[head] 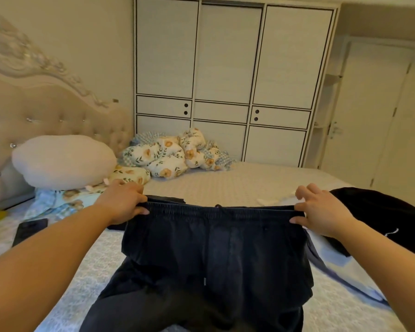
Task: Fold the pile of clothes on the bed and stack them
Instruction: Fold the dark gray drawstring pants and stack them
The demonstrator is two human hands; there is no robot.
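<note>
Head view: dark trousers [213,248] held up over the bed [237,185], waistband on top, stretched flat and level left to right. Long axis runs from the waistband down toward the person; legs hang and pile up at the near edge of the bed. Drawstring hangs down the middle of the front.

Left hand [124,204] pinches the left end of the waistband, thumb on the near face, fingers curled over the top. Right hand [321,212] pinches the right end between thumb and forefinger; other fingers lifted and loosely spread. Both grips narrow, holding cloth.

More dark clothing [381,212] lies heaped on the bed at the right edge, behind the right hand. A white sock or similar [267,201] lies on the bed just beyond the waistband; cannot tell exactly what it is.

Toward the headboard [46,111]: round cream pillow [62,159], floral quilt [175,152] bunched at the far corner. Phone [30,230] lies flat near the left edge. Wardrobe [225,80] behind the bed.
</note>
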